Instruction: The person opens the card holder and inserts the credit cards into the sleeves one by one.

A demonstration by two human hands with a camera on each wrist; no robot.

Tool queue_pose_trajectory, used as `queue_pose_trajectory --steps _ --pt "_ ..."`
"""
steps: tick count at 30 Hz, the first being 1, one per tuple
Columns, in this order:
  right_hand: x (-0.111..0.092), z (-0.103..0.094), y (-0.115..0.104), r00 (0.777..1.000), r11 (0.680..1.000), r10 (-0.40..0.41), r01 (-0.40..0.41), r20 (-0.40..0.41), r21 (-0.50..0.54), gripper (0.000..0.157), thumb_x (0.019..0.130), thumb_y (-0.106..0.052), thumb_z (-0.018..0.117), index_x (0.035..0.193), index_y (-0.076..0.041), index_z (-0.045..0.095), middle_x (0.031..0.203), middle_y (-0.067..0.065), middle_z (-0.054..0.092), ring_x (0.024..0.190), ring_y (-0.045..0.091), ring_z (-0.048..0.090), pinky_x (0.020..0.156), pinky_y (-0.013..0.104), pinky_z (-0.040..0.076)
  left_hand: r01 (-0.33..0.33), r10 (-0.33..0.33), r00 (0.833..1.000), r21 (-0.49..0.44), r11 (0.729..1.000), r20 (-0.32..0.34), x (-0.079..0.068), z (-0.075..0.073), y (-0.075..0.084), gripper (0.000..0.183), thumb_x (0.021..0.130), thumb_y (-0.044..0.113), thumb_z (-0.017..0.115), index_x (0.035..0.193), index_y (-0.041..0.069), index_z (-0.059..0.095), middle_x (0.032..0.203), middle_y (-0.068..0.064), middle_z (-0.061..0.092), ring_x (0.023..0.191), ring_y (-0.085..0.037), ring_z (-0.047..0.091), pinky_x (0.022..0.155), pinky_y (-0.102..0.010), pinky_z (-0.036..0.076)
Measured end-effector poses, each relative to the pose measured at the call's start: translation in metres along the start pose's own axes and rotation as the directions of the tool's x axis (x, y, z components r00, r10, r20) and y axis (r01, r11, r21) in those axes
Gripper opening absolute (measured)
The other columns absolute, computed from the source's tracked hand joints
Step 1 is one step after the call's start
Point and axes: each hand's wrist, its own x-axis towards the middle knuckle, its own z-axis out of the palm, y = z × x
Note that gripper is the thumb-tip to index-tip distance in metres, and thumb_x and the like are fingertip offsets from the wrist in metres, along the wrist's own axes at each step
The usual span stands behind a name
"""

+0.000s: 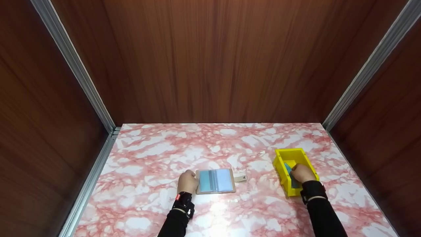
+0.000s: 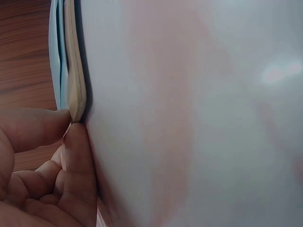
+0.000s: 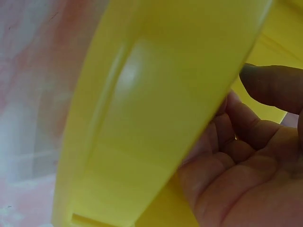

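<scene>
An open card holder (image 1: 215, 180) lies on the table in the head view, with a tan cover and clear bluish sleeves. My left hand (image 1: 187, 182) is at its left side; in the left wrist view, thumb (image 2: 42, 125) and forefinger pinch the cover's corner (image 2: 77, 101). My right hand (image 1: 302, 172) reaches into a yellow bin (image 1: 282, 164) on the right. Beside its fingers a blue card (image 1: 288, 168) shows, and a dark flat piece (image 1: 295, 183) lies below. The bin wall (image 3: 156, 94) hides some fingertips in the right wrist view, so a grip cannot be made out.
A pale strap with a snap (image 1: 241, 178) sticks out from the holder's right side. The table (image 1: 148, 154) has a red and white marbled top. Brown wood-grain panels (image 1: 210, 62) with metal edge posts enclose its back and sides.
</scene>
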Motion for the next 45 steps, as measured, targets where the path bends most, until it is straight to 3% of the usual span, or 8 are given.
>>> queue_pose_trajectory --steps 3,10,21,24,29,33,40,45 --pt "-0.001 0.0 0.001 1.0 1.0 -0.006 0.006 -0.003 -0.008 0.032 0.094 -0.01 0.052 0.109 0.017 0.059 0.103 0.027 0.063 0.09 0.034 0.058 0.086 0.048 0.048 -0.009 0.009 1.0 0.003 1.0 -0.002 0.0 0.0 0.0 0.012 0.072 0.0 0.071 0.082 -0.001 0.064 0.075 -0.013 0.065 0.073 -0.033 0.063 0.07 -0.046 0.05" --pt "-0.003 -0.001 0.003 0.999 0.999 -0.043 0.042 -0.015 -0.001 0.017 0.091 -0.008 0.051 0.082 0.003 0.059 0.073 0.011 0.05 0.07 0.026 0.05 0.067 0.036 0.041 -0.014 0.014 1.0 -0.008 1.0 -0.005 -0.001 0.0 -0.001 0.011 0.074 0.0 0.071 0.083 -0.001 0.065 0.077 -0.013 0.066 0.074 -0.033 0.063 0.07 -0.045 0.051" --pt "-0.002 0.001 0.006 0.999 0.999 -0.039 0.039 -0.019 -0.009 0.021 0.092 -0.01 0.051 0.092 0.009 0.061 0.08 0.014 0.055 0.074 0.028 0.053 0.072 0.04 0.045 -0.024 0.024 1.0 -0.014 1.0 -0.013 0.0 0.0 0.0 0.012 0.072 -0.001 0.07 0.083 -0.003 0.065 0.077 -0.014 0.067 0.075 -0.035 0.064 0.071 -0.046 0.051" --pt "-0.002 0.001 0.006 0.998 0.999 -0.048 0.048 -0.027 -0.006 0.019 0.09 -0.01 0.051 0.088 0.007 0.06 0.078 0.012 0.054 0.073 0.027 0.052 0.07 0.038 0.045 -0.028 0.028 1.0 -0.016 0.999 -0.008 0.0 0.0 0.0 0.013 0.071 -0.001 0.069 0.084 -0.003 0.065 0.077 -0.015 0.066 0.075 -0.035 0.064 0.071 -0.046 0.051" --pt "-0.003 0.001 0.005 0.999 0.999 -0.017 0.018 -0.027 0.046 0.021 0.092 -0.009 0.05 0.072 -0.005 0.052 0.066 0.004 0.04 0.063 0.022 0.044 0.062 0.033 0.038 -0.024 0.024 1.0 -0.007 1.0 -0.007 0.001 0.002 -0.002 0.013 0.071 -0.001 0.069 0.083 -0.002 0.065 0.076 -0.014 0.066 0.074 -0.035 0.063 0.071 -0.046 0.051" --pt "-0.006 -0.002 0.003 0.998 0.999 0.002 0.001 -0.067 0.052 0.029 0.095 -0.01 0.049 0.067 -0.009 0.047 0.063 0.002 0.035 0.06 0.022 0.042 0.061 0.032 0.036 -0.024 0.024 1.0 0.002 1.0 -0.013 0.001 0.002 -0.003 0.012 0.072 -0.001 0.069 0.083 -0.002 0.065 0.076 -0.013 0.066 0.074 -0.034 0.064 0.07 -0.046 0.051" --pt "-0.011 -0.01 -0.003 0.992 0.998 0.014 -0.005 -0.126 0.066 0.02 0.097 -0.011 0.05 0.079 -0.002 0.051 0.072 0.01 0.045 0.07 0.028 0.048 0.068 0.039 0.04 -0.044 0.044 0.998 -0.006 0.999 -0.039 -0.001 0.001 -0.001 0.012 0.071 -0.001 0.07 0.082 -0.002 0.066 0.074 -0.014 0.066 0.072 -0.035 0.064 0.068 -0.046 0.052" --pt "-0.012 -0.014 -0.007 0.987 0.996 0.011 0.004 -0.161 0.092 0.021 0.099 -0.01 0.049 0.079 -0.004 0.048 0.07 0.009 0.04 0.068 0.027 0.045 0.065 0.038 0.038 -0.043 0.042 0.999 -0.008 0.999 -0.031 -0.002 0.001 -0.001 0.012 0.071 -0.001 0.07 0.082 -0.002 0.066 0.075 -0.014 0.066 0.073 -0.036 0.064 0.069 -0.046 0.051"
